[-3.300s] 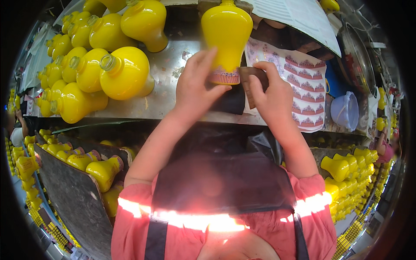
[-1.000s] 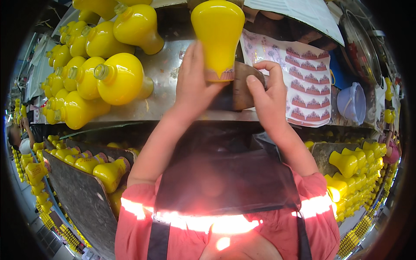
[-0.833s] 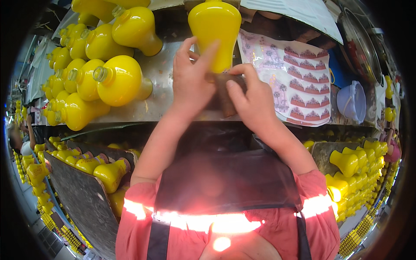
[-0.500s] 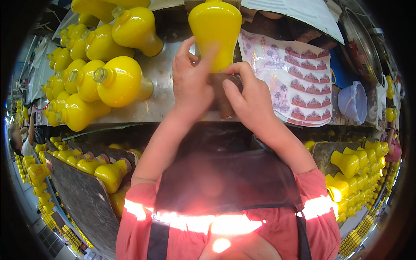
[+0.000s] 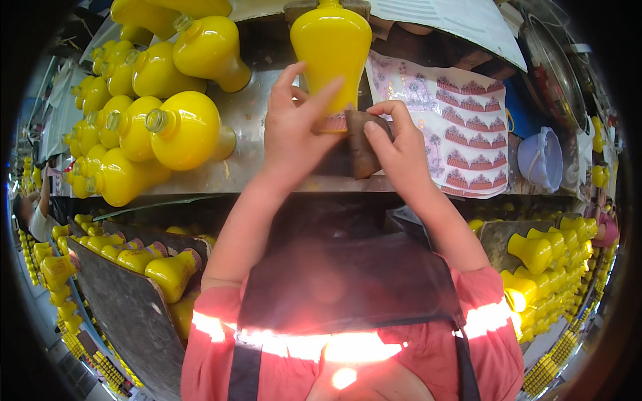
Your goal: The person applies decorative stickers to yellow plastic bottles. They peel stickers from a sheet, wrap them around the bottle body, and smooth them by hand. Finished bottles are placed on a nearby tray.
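Left hand (image 5: 293, 137): fingers spread at the narrow end of the yellow bottle; forefinger blurred. Right hand (image 5: 403, 146): pinches a brown pad (image 5: 364, 148), flat, dull-surfaced, beside the base. Yellow bottle (image 5: 331, 43): glossy, broad-shouldered, tapering, lies mid-bench, base toward the person. Bench (image 5: 249, 127): scuffed metal. Printed sheet (image 5: 476, 137): scalloped pink strips, at right. Bottle group (image 5: 187, 130): yellow, clear-necked, at left. Pink base band (image 5: 336, 120): partly hidden. Bottle's mouth: cut off above.

Shiny metal worktop (image 5: 251, 127); grey floor (image 5: 40, 289) leftward
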The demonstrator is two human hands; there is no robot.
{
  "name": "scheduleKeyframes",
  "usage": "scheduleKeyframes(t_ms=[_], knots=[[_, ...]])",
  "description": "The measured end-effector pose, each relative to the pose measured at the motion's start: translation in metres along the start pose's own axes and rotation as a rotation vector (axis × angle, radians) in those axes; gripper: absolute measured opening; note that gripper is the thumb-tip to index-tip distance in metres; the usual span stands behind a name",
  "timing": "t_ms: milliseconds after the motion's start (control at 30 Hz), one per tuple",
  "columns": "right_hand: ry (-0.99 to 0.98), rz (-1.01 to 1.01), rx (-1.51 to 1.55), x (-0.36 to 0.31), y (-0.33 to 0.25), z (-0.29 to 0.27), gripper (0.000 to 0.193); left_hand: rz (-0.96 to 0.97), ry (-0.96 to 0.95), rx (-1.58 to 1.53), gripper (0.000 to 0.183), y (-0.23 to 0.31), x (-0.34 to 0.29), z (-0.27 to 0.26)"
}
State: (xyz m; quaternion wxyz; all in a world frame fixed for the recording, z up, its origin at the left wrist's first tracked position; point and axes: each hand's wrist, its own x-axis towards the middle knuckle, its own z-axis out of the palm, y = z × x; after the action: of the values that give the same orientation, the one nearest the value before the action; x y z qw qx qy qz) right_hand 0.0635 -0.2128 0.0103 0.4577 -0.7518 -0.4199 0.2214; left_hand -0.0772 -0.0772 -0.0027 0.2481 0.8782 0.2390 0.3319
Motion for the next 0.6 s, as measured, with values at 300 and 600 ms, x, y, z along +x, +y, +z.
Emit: scheduleKeyframes(t_ms=[300, 600], knots=[[-0.073, -0.625, -0.392, 0.023, -0.032, -0.023, 0.026, -0.075, 0.013, -0.189, 0.089, -0.005, -0.010, 0.007], [-0.138, -0.681, -0.610, 0.050, -0.048, -0.031, 0.026, -0.059, 0.095, -0.122, 0.083, -0.003, -0.005, 0.014]])
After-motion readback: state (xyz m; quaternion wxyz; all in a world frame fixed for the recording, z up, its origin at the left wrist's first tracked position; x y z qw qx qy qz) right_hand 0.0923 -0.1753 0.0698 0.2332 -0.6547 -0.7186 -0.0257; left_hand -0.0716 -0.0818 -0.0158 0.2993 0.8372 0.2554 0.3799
